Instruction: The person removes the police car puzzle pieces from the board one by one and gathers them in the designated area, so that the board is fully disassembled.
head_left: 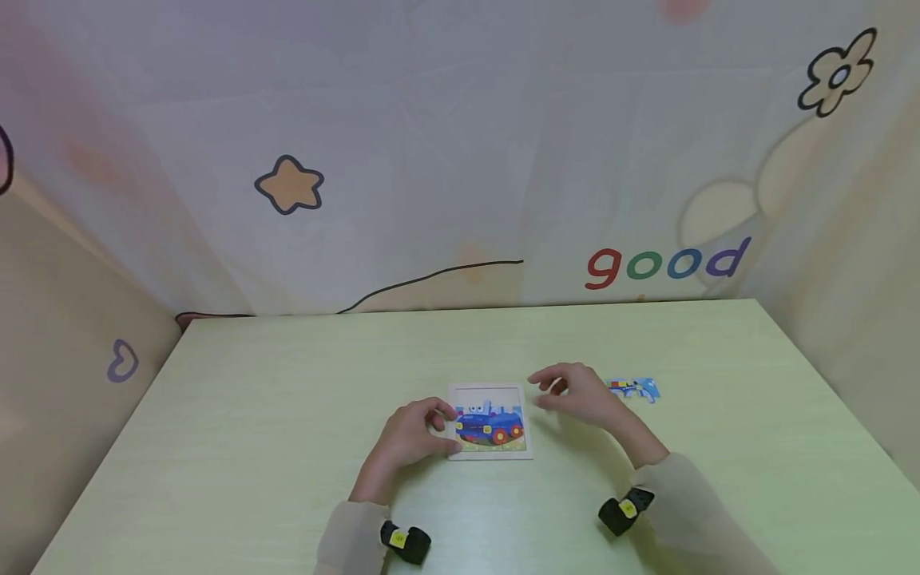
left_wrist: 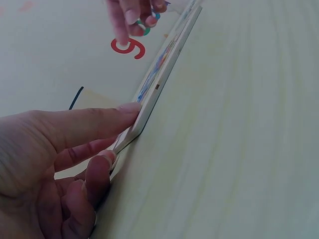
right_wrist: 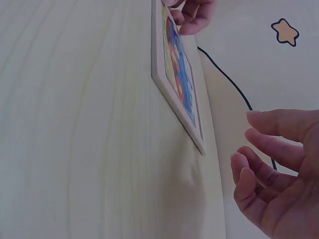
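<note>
A square framed jigsaw puzzle (head_left: 496, 456) lies on the table, showing a blue vehicle with red and yellow wheels. The upper part of its picture area is pale and bare. My left hand (head_left: 413, 431) grips the frame's left side, with the thumb (left_wrist: 130, 108) on the rim near the front corner and the other fingers curled at the edge. Just beyond the right edge hovers my right hand (head_left: 575, 391), fingers loosely bent and holding nothing. Behind that hand lie colourful puzzle pieces (head_left: 636, 389), partly hidden by it in the head view.
The pale wood-grain table (head_left: 251, 447) reaches back to a printed cloth (head_left: 424, 160) with a star, a flower and the word "good". More cloth hangs along the left and right sides. Each wrist wears a black camera (head_left: 406, 543) on a beige sleeve (head_left: 697, 499).
</note>
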Motion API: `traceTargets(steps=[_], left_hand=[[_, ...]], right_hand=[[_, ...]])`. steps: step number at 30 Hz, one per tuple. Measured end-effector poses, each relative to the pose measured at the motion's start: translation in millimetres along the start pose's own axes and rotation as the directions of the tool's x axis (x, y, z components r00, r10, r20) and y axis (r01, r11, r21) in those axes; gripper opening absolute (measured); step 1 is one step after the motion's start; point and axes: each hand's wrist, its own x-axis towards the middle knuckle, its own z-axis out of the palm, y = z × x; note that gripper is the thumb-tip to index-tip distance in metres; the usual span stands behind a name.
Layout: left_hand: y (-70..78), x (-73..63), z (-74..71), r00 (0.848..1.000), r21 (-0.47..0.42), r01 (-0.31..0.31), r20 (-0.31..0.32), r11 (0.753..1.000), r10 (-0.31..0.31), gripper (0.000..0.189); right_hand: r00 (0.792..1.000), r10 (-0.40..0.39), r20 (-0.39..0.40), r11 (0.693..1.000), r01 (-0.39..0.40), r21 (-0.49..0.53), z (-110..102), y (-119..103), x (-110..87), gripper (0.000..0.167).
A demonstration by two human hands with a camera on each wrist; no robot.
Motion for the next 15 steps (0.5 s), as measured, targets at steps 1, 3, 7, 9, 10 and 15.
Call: traceTargets(steps=[1, 3, 7, 9, 10, 15], left_hand=[[-0.1, 0.1, 0.0, 1.000, 0.000, -0.001, 0.001, 1.000, 0.001, 0.035], [0.2, 0.4, 0.1, 1.000, 0.000, -0.004, 0.002, 1.000, 0.004, 0.033], [2.1, 0.1, -0.6, 1.000, -0.010, -0.004, 0.006, 1.000, 0.004, 0.031], [2.5, -0.3, -1.1, 1.000, -0.012, -0.005, 0.010, 1.000, 0.005, 0.031], [2.5, -0.5, -1.4, 1.000, -0.010, -0.009, 0.011, 1.000, 0.009, 0.030], [1.3, -0.5, -3.0, 0.999, 0.000, -0.030, 0.025, 1.000, 0.030, 0.031]], right_hand=[[1.000, -0.005, 0.010, 1.000, 0.005, 0.007, 4, -4, 2.7, 0.028], [1.000, 0.000, 0.028, 1.000, -0.001, 0.018, 12, -11, 8.0, 0.027], [0.998, 0.017, 0.068, 0.999, -0.019, 0.037, 28, -24, 17.7, 0.029], [0.996, 0.016, 0.090, 0.999, -0.020, 0.041, 36, -29, 21.9, 0.028], [0.995, 0.011, 0.098, 0.999, -0.015, 0.039, 40, -31, 23.7, 0.028], [0.994, 0.000, 0.112, 1.000, 0.002, -0.018, 58, -39, 29.6, 0.026]])
